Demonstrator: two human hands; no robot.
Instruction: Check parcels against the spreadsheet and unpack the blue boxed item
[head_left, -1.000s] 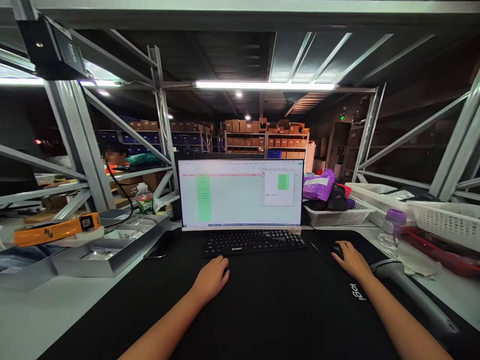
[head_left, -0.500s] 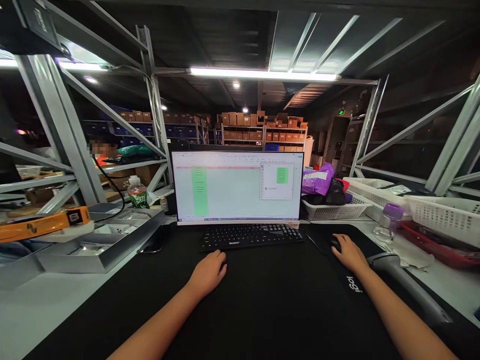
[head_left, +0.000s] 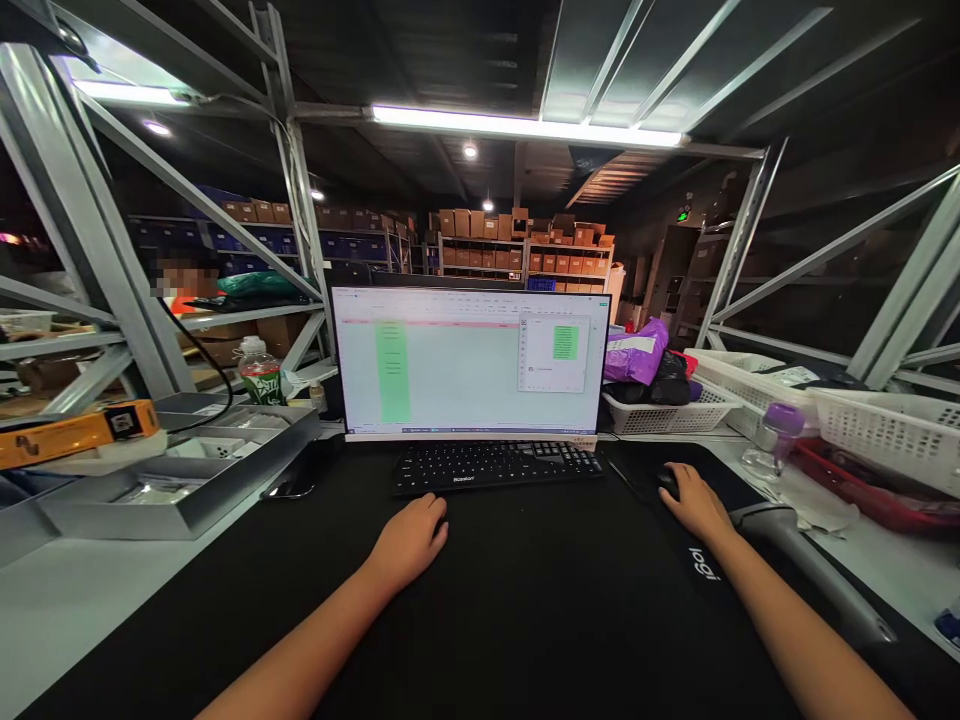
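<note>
The left hand [head_left: 409,540] is lying on the black mat [head_left: 525,610], just at the near edge of the keyboard [head_left: 491,465]. Its fingers are curling loosely close together, with the thumb bending at the right side; it is not visibly holding anything, but the palm is facing down, so I cannot tell what is under it. I also cannot tell whether the fingertips are touching the keyboard.

The right hand [head_left: 699,505] is resting over the mouse [head_left: 667,482], at the right of the keyboard. Its fingers are bending over the mouse and the thumb is lying along the left side, so the hand is lightly gripping it.

Farther, behind the keyboard, the screen [head_left: 465,370] is showing a sheet with one green column, and a small window is standing at its right. The writing is appearing too small for reading.

In my judgement, the step in hand is pointing with the mouse, while the left hand is waiting near the keys. A next move of the mouse would be calling for only a small slide of the right hand; typing would be calling for the left fingers to reach far.

To the right, a scanner [head_left: 817,570] is lying beside the right forearm.
</note>
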